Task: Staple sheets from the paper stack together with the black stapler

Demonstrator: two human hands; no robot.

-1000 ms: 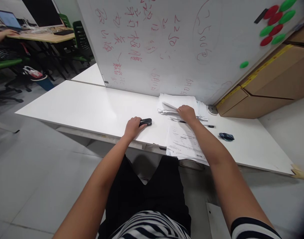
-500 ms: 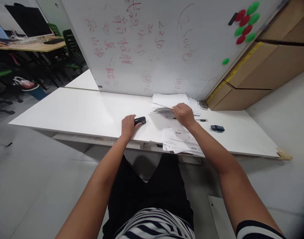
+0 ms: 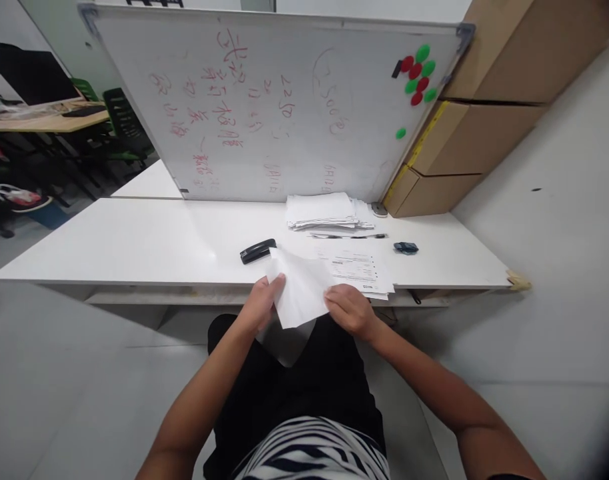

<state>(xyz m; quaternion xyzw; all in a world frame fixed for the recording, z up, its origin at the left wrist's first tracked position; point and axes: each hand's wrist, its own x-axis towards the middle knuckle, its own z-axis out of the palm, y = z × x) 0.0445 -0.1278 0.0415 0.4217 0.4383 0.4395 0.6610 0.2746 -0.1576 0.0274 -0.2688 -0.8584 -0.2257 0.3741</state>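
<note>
A white sheet of paper (image 3: 300, 290) is held up between both hands at the desk's front edge. My left hand (image 3: 261, 303) pinches its left side, thumb on top. At its right edge, my right hand (image 3: 352, 310) grips it with the fingers closed. Whether it is one sheet or more, I cannot tell. Just behind the left hand, a black stapler (image 3: 257, 251) lies on the desk, apart from the fingers. Printed sheets (image 3: 357, 267) lie flat behind the right hand, and a thick stack of paper (image 3: 319, 212) sits farther back.
The white desk (image 3: 149, 247) runs left to right before me. A whiteboard (image 3: 284, 100) with red writing and round magnets stands along its back. Cardboard boxes (image 3: 474, 137) are piled at the right. A pen (image 3: 374, 235) and a small dark object (image 3: 406, 248) lie on the desk.
My left hand has let go of the stapler and now holds the paper. My right hand has brought the paper from the stack toward me. The view has shifted.
</note>
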